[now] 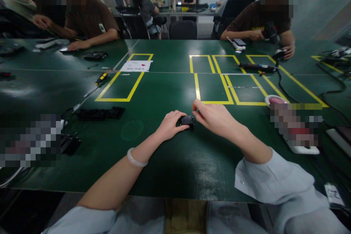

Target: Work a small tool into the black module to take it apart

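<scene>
On the green table, a small black box-like device sits in front of me. My left hand grips it from its left side, thumb along the near edge and fingers over the far edge. Just to the right of the device is my right hand, its thumb and index finger pinched together. Whatever may be between those fingertips is too small to make out. A pale bangle circles my left wrist.
Yellow tape rectangles mark the table ahead, with a paper sheet on one. A yellow-black screwdriver and a black strip lie left. Right are a white-rimmed tray and cables. Co-workers sit opposite.
</scene>
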`<state>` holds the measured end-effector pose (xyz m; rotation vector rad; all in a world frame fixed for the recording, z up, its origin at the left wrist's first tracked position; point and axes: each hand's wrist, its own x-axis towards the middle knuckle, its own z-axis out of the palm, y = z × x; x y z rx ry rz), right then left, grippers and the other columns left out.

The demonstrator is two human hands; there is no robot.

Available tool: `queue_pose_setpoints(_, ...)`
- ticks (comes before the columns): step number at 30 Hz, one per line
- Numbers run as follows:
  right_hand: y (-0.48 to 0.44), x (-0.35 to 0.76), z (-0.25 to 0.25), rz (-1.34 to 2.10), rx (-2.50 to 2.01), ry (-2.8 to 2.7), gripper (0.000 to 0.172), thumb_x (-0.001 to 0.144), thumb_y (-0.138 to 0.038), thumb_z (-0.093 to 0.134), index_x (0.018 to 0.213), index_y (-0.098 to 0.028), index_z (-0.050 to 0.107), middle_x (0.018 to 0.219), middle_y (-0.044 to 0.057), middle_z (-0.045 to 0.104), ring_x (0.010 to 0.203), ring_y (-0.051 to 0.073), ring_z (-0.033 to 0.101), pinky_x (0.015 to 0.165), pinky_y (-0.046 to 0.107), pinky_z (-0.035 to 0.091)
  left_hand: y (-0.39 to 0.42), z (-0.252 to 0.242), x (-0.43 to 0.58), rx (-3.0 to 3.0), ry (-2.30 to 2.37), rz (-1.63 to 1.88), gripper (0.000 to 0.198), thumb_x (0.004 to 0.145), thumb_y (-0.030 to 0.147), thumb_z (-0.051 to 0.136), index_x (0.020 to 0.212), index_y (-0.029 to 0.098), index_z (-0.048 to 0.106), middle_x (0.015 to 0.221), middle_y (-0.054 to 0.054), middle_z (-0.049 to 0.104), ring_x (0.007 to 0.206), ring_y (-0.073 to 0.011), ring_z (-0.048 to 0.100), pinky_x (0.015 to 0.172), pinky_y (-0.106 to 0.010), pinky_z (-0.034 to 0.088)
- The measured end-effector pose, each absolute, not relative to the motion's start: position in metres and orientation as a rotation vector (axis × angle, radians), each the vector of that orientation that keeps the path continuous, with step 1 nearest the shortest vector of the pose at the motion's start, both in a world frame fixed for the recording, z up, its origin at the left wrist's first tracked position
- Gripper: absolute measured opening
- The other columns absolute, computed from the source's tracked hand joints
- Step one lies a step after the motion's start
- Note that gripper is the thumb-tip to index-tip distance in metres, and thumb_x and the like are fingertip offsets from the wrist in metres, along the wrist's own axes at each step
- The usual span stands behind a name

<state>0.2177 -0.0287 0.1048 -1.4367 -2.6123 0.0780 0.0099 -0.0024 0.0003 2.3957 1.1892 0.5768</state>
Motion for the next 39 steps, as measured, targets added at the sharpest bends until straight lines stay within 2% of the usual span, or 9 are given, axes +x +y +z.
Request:
queue_pose_setpoints(6,-0.027,0.218,0.103,0.048,-1.449,-2.622,0.027,0.098,-0.040,0.034,0.101,-0.020,0.051,0.077,0.004,0.068,0.066,0.017,0.062,0.053,0.025,0.022,-0.002,-0.001,0.010,2.396,1.194,0.570,0.038,0.086,0.050,0.059,0.112,0.022,0.055,0.106,-0.005,0.059,0.099,-0.0241,0.054,0.086,-0.038,0.041)
queue_pose_setpoints(16,-0.026,0.219,0.106,0.109,-1.380,-2.673,0.022,0.097,-0.028,0.034,0.110,-0.019,0.048,0.081,0.004,0.069,0.065,0.015,0.060,0.054,0.025,0.024,-0.001,-0.001,0.010,2.396,1.173,0.599,0.038,0.086,0.050,0.058,0.111,0.022,0.056,0.106,-0.005,0.060,0.098,-0.0241,0.054,0.087,-0.038,0.041)
queue_pose_setpoints(23,-0.024,0.215,0.107,0.062,-1.430,-2.649,0.025,0.098,-0.038,0.035,0.103,-0.019,0.051,0.078,0.004,0.069,0.068,0.017,0.062,0.054,0.025,0.023,-0.001,-0.003,0.010,2.413,1.169,0.625,0.038,0.085,0.050,0.059,0.111,0.022,0.057,0.104,-0.005,0.060,0.097,-0.0239,0.054,0.086,-0.037,0.041)
queue_pose_setpoints(32,-0.025,0.213,0.115,0.083,-1.421,-2.686,0.022,0.097,-0.027,0.033,0.109,-0.018,0.050,0.081,0.004,0.070,0.067,0.016,0.063,0.053,0.025,0.022,-0.001,-0.001,0.012,2.419,1.170,0.599,0.039,0.086,0.050,0.059,0.112,0.021,0.056,0.106,-0.005,0.060,0.099,-0.0238,0.054,0.086,-0.037,0.040)
queue_pose_setpoints(39,-0.022,0.213,0.111,0.012,-1.469,-2.670,0.027,0.098,-0.038,0.034,0.102,-0.020,0.053,0.077,0.004,0.069,0.068,0.018,0.064,0.053,0.026,0.020,0.000,-0.003,0.012,2.413,1.178,0.602,0.039,0.086,0.051,0.059,0.112,0.022,0.056,0.105,-0.005,0.060,0.099,-0.0242,0.054,0.087,-0.037,0.041)
